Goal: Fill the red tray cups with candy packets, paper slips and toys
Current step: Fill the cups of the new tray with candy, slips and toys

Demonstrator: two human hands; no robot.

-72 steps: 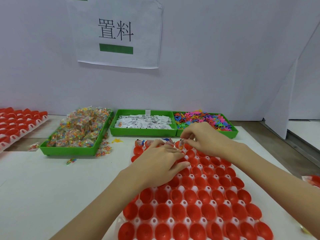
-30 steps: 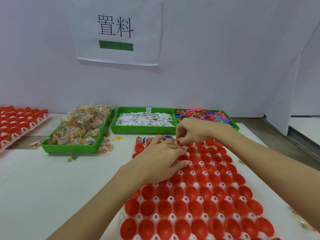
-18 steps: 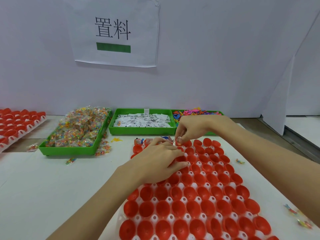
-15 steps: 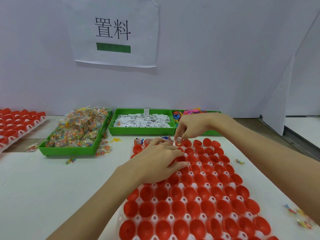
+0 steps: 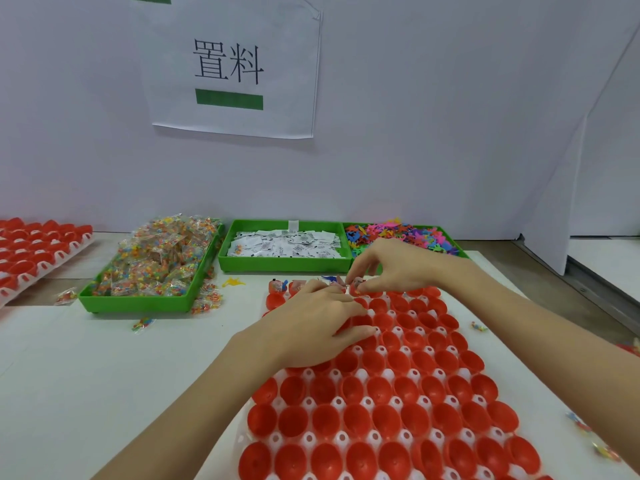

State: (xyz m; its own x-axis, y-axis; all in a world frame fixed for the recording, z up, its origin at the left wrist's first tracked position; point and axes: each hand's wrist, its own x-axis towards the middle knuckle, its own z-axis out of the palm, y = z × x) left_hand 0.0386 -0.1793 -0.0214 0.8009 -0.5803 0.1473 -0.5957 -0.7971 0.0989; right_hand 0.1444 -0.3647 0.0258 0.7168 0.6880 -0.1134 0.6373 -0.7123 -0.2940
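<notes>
My left hand [image 5: 311, 327] is lying over the far left part of the red tray [image 5: 398, 393], fingers bent and resting on the cups, and I can't tell if there's anything tucked under them. My right hand [image 5: 398, 268] is up at the tray's far edge, thumb and fingers pinching a small packet [image 5: 356, 281] right over a cup in the back row. A couple of back-row cups to the left already have stuff in them. Behind the tray on the counter [image 5: 86, 375] sit three green bins: candy packets [image 5: 156, 258] on the left, paper slips [image 5: 284, 244] in the middle, colourful toys [image 5: 398, 233] on the right, partly behind my right hand. A few stray packets lie on the counter, and another red tray [image 5: 31, 251] is off at the far left.
</notes>
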